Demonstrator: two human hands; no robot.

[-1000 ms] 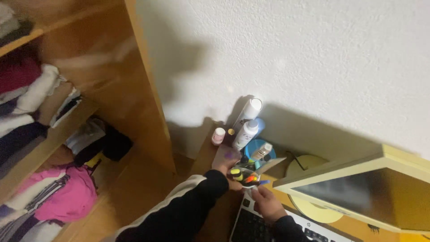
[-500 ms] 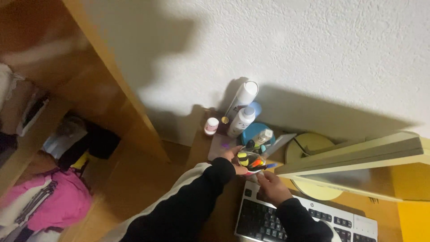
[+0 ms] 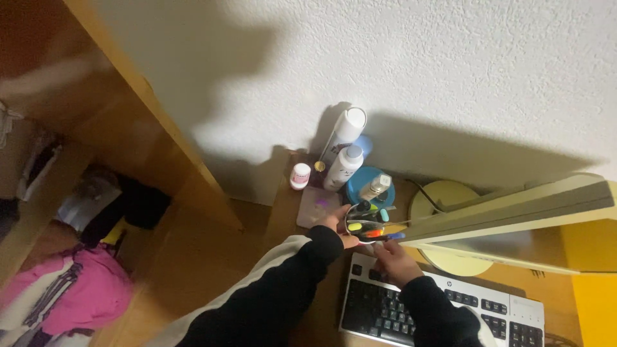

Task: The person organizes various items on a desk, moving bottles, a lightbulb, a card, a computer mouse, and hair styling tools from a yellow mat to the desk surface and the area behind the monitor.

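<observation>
Cupping the pen cup [image 3: 367,225] from its left, the left hand [image 3: 339,224] grips it; right hand [image 3: 392,259] pinches a blue pen [image 3: 389,237].

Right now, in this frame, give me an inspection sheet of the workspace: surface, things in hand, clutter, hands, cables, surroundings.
Surface: wooden desk, crowded at the wall end.
Things in hand: a cup of markers and pens, upright, at the desk's back.
Clutter: tall white spray can, white bottle, small pink-capped jar, blue bowl holding a small bottle, pale yellow round disc.
Hands: left hand cups the cup's side; right hand is just below its rim, over the keyboard; its grip is unclear.
Cables: one dark cable over the disc.
Surroundings: white textured wall, wooden shelving with clothes, monitor.
</observation>
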